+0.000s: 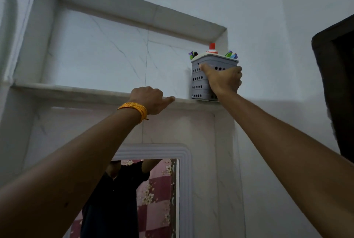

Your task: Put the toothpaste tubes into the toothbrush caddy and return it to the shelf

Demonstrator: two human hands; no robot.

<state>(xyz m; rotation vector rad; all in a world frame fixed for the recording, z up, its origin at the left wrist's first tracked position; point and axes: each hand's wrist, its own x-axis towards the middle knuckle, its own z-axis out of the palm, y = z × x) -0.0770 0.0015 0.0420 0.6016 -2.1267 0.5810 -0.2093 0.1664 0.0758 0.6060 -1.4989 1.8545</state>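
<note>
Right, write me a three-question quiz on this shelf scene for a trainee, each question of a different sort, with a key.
1. True or false: the right hand grips the grey caddy.
2. Where does the caddy stand on the shelf? A) left end B) middle C) right end, in the niche corner
3. Fill in: the left hand rests on the shelf's front ____.

Key:
1. True; its fingers wrap the caddy's front.
2. C. A red-capped toothpaste tube sticks up from its top.
3. Edge. That wrist wears an orange band.
</note>
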